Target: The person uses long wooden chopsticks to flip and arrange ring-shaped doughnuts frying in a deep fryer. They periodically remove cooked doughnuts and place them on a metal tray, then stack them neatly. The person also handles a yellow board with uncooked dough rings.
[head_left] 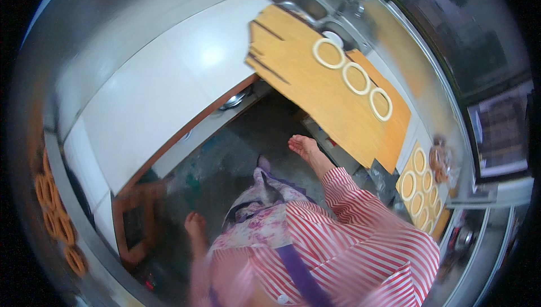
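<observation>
My right hand point(303, 145) hangs over the floor in front of the counter, fingers loosely stretched, nothing in it. Lower and to the left is my left hand point(195, 222), hanging at my side; blur hides how its fingers lie, and no held thing shows. Past the right hand, a tan board point(315, 84) bridges the counter and the sink area. Three pale dough rings lie on it in a slanting row: a far one point(315, 53), a middle one point(346, 80) and a near one point(372, 104). Neither hand touches them.
Several more pale rings point(408, 186) cover a second tan board at right. Brown rings point(52, 222) sit at the far left. A white countertop point(163, 90) spans the left, a wooden stool point(118, 234) below its end. Behind the board is a metal sink point(304, 5); a window point(501, 132) stands right.
</observation>
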`<state>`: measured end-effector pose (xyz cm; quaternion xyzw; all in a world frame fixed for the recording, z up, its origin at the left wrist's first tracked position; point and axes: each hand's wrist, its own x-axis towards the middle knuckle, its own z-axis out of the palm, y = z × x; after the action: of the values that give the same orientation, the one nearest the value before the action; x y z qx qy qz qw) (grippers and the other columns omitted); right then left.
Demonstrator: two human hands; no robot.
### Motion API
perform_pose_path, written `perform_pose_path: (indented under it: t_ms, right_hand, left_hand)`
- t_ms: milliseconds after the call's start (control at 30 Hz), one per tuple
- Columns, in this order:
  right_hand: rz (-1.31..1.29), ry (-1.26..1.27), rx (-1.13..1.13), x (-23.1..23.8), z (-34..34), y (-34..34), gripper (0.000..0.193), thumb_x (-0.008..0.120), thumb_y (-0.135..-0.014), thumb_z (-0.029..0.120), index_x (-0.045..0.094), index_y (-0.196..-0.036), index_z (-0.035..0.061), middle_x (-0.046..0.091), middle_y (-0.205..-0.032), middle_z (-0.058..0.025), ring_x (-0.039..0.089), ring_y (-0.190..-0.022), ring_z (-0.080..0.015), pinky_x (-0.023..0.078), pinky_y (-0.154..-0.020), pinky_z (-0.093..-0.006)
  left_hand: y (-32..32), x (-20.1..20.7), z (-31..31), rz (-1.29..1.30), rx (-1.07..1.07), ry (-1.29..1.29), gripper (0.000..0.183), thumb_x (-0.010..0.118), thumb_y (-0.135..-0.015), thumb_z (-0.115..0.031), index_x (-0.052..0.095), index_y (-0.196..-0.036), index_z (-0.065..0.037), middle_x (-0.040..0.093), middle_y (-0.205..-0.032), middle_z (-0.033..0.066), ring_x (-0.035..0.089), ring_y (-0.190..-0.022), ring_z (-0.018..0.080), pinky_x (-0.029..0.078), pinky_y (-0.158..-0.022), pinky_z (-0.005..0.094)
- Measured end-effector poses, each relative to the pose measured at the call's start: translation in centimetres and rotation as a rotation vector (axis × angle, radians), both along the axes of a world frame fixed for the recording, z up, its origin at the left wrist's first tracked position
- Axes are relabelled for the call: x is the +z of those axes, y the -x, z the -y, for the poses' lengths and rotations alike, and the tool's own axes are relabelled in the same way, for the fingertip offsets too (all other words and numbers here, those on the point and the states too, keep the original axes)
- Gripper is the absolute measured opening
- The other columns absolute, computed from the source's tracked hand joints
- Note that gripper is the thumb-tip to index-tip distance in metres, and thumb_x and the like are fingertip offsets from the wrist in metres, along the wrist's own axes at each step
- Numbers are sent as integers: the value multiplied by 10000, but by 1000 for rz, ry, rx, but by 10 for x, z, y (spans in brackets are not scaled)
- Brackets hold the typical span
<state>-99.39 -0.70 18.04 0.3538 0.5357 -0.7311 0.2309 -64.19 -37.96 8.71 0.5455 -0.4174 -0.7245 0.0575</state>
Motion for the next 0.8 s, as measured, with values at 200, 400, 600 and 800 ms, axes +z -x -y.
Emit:
perform_pose_path:
  t_ms: [200,400,600,800]
  right_hand:
    - [99,324,-582,-48,-90,67,259,624,-814,114,522,-1013,-16,575,-1002,-194,569,-949,-313,494,-851,-436]
    - [30,554,-870,-43,-88,58,183,626,-824,118,542,-943,7,570,-1027,-185,560,-999,-315,470,-906,-463]
    - [-72,678,-920,-30,-98,59,231,609,-839,93,513,-1030,9,575,-1070,-153,567,-1014,-292,489,-900,-423]
    - [-354,442,-760,54,-111,67,278,585,-806,6,523,-1077,-8,605,-1011,-141,601,-956,-291,529,-829,-408]
  left_hand:
    - [236,43,-50,-82,-384,46,292,583,-820,-77,528,-1100,-17,606,-887,88,601,-709,151,502,-586,249]
    - [405,52,-162,-51,-815,-15,283,562,-839,-75,528,-1112,-11,607,-901,95,608,-717,155,518,-622,257]
    - [469,50,-228,-30,-1045,-124,282,570,-864,-130,530,-1123,-26,612,-921,98,610,-776,177,520,-684,294]
    - [519,15,-284,-225,-717,-585,388,553,-889,-228,448,-1226,-66,536,-1135,98,539,-1023,242,492,-806,360]
